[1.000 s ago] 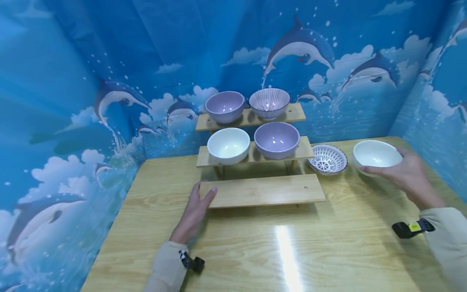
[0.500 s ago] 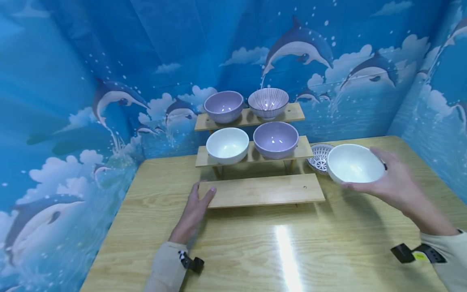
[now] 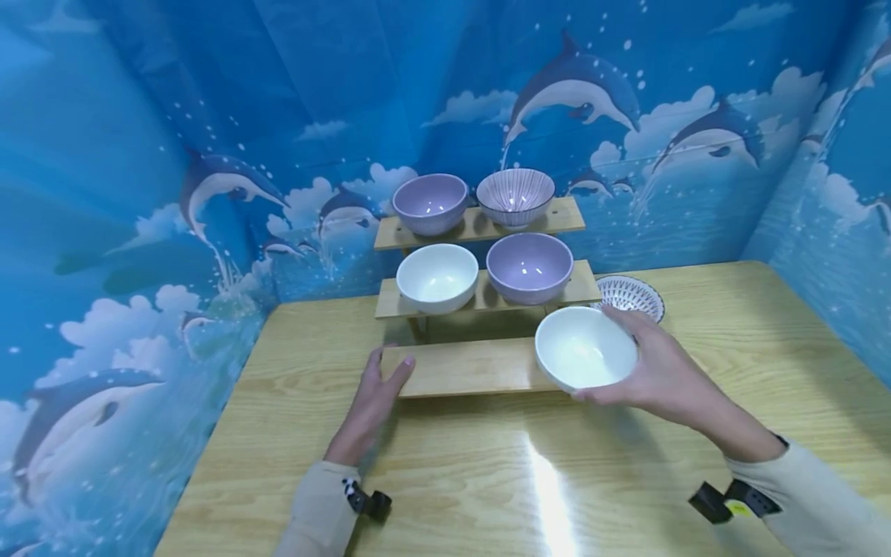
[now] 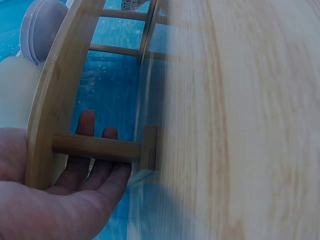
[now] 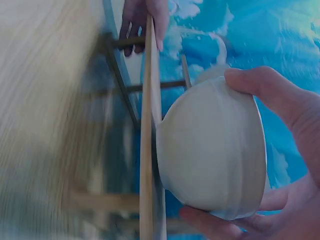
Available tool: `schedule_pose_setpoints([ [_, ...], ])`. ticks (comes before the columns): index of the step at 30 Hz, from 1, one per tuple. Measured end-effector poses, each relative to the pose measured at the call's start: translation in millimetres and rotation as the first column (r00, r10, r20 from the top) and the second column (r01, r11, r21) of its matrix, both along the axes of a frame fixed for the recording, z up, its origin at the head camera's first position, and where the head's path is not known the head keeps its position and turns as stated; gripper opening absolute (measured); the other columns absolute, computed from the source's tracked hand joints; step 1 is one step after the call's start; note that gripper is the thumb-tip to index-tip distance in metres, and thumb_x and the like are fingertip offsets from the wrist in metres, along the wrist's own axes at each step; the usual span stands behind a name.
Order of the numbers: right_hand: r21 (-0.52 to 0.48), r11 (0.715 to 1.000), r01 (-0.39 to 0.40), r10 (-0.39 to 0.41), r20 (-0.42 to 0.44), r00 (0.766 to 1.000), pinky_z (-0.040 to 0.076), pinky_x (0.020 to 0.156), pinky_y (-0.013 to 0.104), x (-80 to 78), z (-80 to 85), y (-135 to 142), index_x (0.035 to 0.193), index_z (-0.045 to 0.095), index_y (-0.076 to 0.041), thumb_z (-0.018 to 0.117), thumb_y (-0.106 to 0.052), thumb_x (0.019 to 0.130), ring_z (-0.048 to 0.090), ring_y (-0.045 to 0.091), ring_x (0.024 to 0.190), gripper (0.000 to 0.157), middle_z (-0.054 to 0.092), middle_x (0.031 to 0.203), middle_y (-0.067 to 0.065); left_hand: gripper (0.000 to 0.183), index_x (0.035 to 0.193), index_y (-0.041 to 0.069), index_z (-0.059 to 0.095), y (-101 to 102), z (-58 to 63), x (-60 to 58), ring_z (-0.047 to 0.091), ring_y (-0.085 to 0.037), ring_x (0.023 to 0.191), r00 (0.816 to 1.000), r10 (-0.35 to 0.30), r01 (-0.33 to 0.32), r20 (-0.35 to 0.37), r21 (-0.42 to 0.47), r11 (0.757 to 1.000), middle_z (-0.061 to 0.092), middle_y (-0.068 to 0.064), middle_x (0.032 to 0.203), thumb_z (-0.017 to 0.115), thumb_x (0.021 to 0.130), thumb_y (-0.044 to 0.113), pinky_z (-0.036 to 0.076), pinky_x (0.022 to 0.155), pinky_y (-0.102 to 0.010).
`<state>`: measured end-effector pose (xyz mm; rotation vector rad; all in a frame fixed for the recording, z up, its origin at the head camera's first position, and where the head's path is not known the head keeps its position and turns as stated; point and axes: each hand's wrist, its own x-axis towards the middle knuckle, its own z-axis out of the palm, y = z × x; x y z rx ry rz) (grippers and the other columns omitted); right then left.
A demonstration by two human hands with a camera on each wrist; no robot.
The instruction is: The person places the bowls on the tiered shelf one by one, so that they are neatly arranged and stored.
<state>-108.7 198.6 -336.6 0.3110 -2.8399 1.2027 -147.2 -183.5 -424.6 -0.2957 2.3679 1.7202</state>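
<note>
My right hand (image 3: 664, 379) grips a plain white bowl (image 3: 585, 348) by its right side, thumb at the near rim. In the head view the bowl overlaps the right end of the lowest board (image 3: 466, 370) of a three-step wooden stand. The right wrist view shows the bowl's foot (image 5: 159, 150) right at the board's surface. My left hand (image 3: 369, 406) holds the left end of that board, thumb on top. Its fingers (image 4: 112, 180) curl underneath, behind a round wooden post (image 4: 95, 146), in the left wrist view.
On the middle board stand another white bowl (image 3: 437, 278) and a purple bowl (image 3: 529, 268). Another purple bowl (image 3: 430, 204) and a striped bowl (image 3: 515, 198) stand on the top board. A black-and-white patterned bowl (image 3: 636, 294) is on the table right of the stand, partly covered.
My right hand has carried the white bowl leftward from the table's right side, past the patterned bowl, to the lowest board's right end. My left hand has stayed on the board.
</note>
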Motion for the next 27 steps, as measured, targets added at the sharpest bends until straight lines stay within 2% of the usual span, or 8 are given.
schedule_pose_setpoints([
  [6, 0.005, 0.998, -0.067, 0.067, -0.008, 0.998, 0.054, 0.087, 0.062, -6.0, -2.8, -33.4, 0.15, 0.04, 0.003, 0.097, -0.051, 0.054, 0.055, 0.044, 0.118, 0.125, 0.047, 0.143, 0.027, 0.083, 0.159, 0.02, 0.025, -0.3, -0.4, -0.3, 0.006, -0.041, 0.153, 1.0, -0.009, 0.009, -0.011, 0.005, 1.0, 0.006, -0.016, 0.169, 0.058, 0.095, 0.062, 0.011, 0.119, -0.067],
  [10, -0.019, 0.993, -0.112, 0.112, -0.023, 0.993, 0.056, 0.086, 0.058, -13.4, -5.2, -53.2, 0.148, 0.043, 0.001, 0.098, -0.048, 0.053, 0.058, 0.039, 0.115, 0.12, 0.052, 0.137, 0.021, 0.084, 0.159, 0.02, 0.025, -0.5, -1.0, -0.6, 0.007, -0.041, 0.153, 1.0, -0.001, 0.001, -0.014, 0.006, 1.0, 0.009, -0.015, 0.169, 0.058, 0.095, 0.062, 0.011, 0.119, -0.066],
  [19, -0.101, 0.972, -0.214, 0.211, -0.041, 0.977, 0.055, 0.091, 0.055, -29.2, -9.2, -95.7, 0.146, 0.045, 0.002, 0.099, -0.042, 0.052, 0.059, 0.037, 0.116, 0.117, 0.054, 0.136, 0.019, 0.077, 0.158, 0.02, 0.027, 1.3, -1.2, -2.4, 0.011, -0.038, 0.153, 1.0, 0.022, -0.022, -0.005, 0.011, 1.0, 0.018, -0.013, 0.167, 0.059, 0.098, 0.055, 0.012, 0.12, -0.064],
  [27, -0.16, 0.951, -0.266, 0.26, -0.056, 0.964, 0.054, 0.095, 0.051, -36.3, -9.5, -120.8, 0.144, 0.05, -0.002, 0.1, -0.038, 0.051, 0.058, 0.032, 0.116, 0.112, 0.054, 0.135, 0.017, 0.082, 0.159, 0.018, 0.026, 2.8, 0.9, -3.5, 0.011, -0.036, 0.154, 0.999, 0.045, -0.045, 0.004, -0.003, 0.999, 0.02, -0.013, 0.166, 0.061, 0.096, 0.057, 0.01, 0.121, -0.064],
])
